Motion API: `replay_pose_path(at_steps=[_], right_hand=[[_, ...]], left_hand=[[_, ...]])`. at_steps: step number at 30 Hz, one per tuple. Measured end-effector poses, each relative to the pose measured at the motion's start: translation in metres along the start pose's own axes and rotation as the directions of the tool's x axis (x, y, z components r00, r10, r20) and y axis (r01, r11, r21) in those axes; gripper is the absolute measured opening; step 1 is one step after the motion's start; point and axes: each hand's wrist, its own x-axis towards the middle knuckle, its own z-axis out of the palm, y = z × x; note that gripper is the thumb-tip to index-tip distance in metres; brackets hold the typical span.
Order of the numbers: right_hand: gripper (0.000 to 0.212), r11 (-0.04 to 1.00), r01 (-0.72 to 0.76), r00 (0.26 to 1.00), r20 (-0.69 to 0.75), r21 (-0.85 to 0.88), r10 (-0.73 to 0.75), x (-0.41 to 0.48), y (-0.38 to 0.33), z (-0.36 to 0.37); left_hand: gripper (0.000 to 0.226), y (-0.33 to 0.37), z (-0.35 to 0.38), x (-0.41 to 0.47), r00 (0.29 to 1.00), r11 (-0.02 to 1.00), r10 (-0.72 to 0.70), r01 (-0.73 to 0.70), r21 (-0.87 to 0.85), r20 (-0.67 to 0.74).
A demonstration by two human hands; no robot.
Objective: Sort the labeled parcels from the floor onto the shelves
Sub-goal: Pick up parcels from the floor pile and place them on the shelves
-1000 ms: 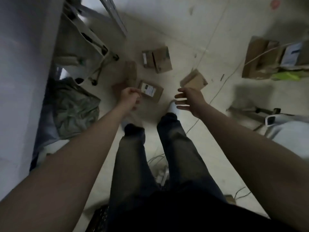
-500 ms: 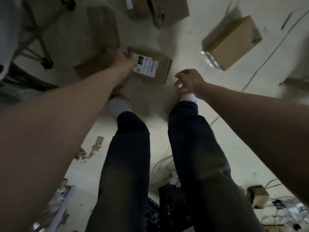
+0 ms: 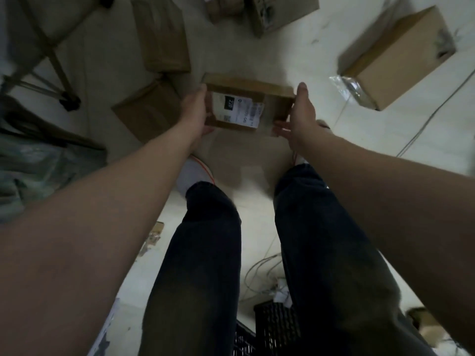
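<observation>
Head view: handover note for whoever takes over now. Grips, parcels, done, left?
Left grip holds the labeled parcel by its left edge. Right grip holds its right edge. Label faces up.
On the floor: flat box, second box nearer the left foot, taped box far right, more boxes at the top edge.
Done: one parcel in hand.
Left: carry it to the shelves, which are not in view, then the other boxes.
</observation>
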Motion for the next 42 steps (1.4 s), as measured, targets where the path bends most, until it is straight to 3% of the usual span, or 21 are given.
replay_pose_path(at_steps=[5, 8, 12, 14, 17, 19, 23, 25, 28, 30, 32, 36, 40, 42], right_hand=[[0.030, 0.985, 0.158, 0.969, -0.205, 0.076, -0.139, -0.075, -0.022, -0.014], [0.029, 0.958, 0.262, 0.932, -0.289, 0.120, -0.219, -0.127, -0.036, -0.028], [0.025, 0.850, 0.383, 0.900, -0.353, 0.360, -0.256, -0.200, -0.056, -0.044], [0.026, 0.796, 0.392, 0.909, -0.328, 0.461, -0.258, -0.239, -0.065, -0.045], [0.027, 0.742, 0.389, 0.920, -0.269, 0.545, -0.284, -0.301, -0.083, -0.039], [0.024, 0.708, 0.386, 0.921, -0.207, 0.592, -0.329, -0.342, -0.096, -0.035], [0.009, 0.647, 0.248, 0.950, -0.052, 0.721, -0.306, -0.424, -0.119, -0.030], [0.015, 0.661, 0.210, 0.945, 0.023, 0.720, -0.325, -0.476, -0.132, -0.032], [0.017, 0.730, 0.455, 0.839, 0.031, 0.510, -0.544, -0.557, -0.154, -0.040], [0.027, 0.657, 0.678, 0.703, -0.032, 0.330, -0.710, -0.610, -0.161, -0.044], [0.028, 0.537, 0.799, 0.570, -0.057, 0.269, -0.820, -0.663, -0.162, -0.048], [0.029, 0.380, 0.868, 0.385, 0.050, 0.321, -0.921, -0.770, -0.155, -0.052], [0.033, 0.255, 0.894, 0.199, 0.183, 0.368, -0.963, -0.868, -0.139, -0.042], [0.031, 0.232, 0.885, 0.142, 0.239, 0.403, -0.960, -0.910, -0.126, -0.032]], left_hand=[[0.027, 0.029, -0.019, -0.073, 0.999, 0.925, -0.022, 0.035, -0.377, 0.041], [0.017, 0.054, -0.036, -0.119, 0.997, 0.919, 0.045, -0.015, -0.394, 0.066], [0.034, 0.088, -0.067, -0.183, 0.962, 0.935, 0.172, -0.091, -0.344, 0.211], [0.043, 0.102, -0.084, -0.215, 0.941, 0.944, 0.225, -0.147, -0.296, 0.252], [0.029, 0.121, -0.116, -0.264, 0.914, 0.944, 0.300, -0.243, -0.225, 0.274], [0.032, 0.130, -0.137, -0.297, 0.911, 0.936, 0.325, -0.272, -0.222, 0.255], [0.040, 0.140, -0.172, -0.374, 0.947, 0.934, 0.274, -0.221, -0.280, 0.167], [0.034, 0.145, -0.185, -0.422, 0.949, 0.912, 0.284, -0.224, -0.342, 0.136], [0.033, 0.155, -0.205, -0.504, 0.940, 0.842, 0.341, -0.303, -0.447, 0.007], [0.025, 0.160, -0.219, -0.566, 0.911, 0.789, 0.397, -0.403, -0.464, -0.114], [0.019, 0.159, -0.235, -0.631, 0.836, 0.704, 0.483, -0.548, -0.451, -0.262], [0.019, 0.139, -0.276, -0.755, 0.648, 0.480, 0.614, -0.760, -0.438, -0.450], [0.021, 0.093, -0.328, -0.858, 0.432, 0.290, 0.620, -0.902, -0.321, -0.654], [0.025, 0.066, -0.350, -0.900, 0.362, 0.236, 0.601, -0.932, -0.274, -0.712]])
